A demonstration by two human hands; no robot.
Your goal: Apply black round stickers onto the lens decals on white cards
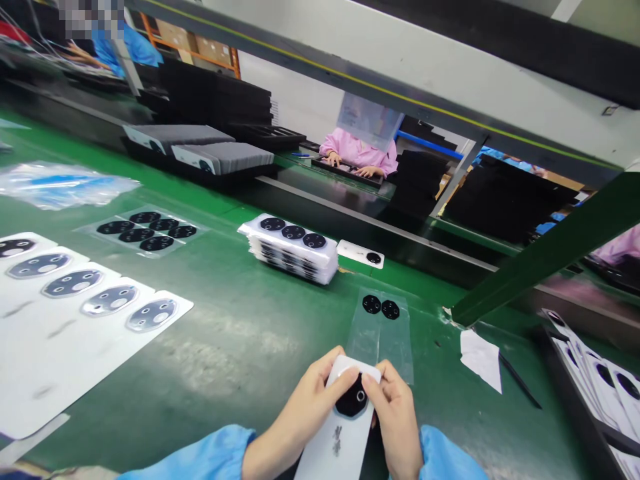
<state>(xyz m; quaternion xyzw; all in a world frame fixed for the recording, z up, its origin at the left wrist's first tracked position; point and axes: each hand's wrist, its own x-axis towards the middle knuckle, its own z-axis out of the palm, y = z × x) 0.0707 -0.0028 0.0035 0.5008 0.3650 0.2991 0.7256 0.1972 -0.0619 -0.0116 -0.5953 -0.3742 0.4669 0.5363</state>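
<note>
Both my hands hold one white panel (334, 437) with a black rounded camera-shaped piece (351, 399) near its top. My left hand (313, 393) grips the left edge, its thumb on the black piece. My right hand (397, 413) grips the right edge, its thumb at the piece's upper right. Just beyond the panel lies a clear film (380, 340) with two black pieces on it. Farther off is a stack of white strips (295, 250) topped by three black pieces, with a small white panel (357, 253) beside it.
At left lie white panels (90, 327) with silvery round pieces and a clear sheet (150, 233) of black discs. A green post (545, 253) slants at right, near white paper (481, 360), a black stick (520, 381) and a black tray (575, 393) of panels. People work across the line.
</note>
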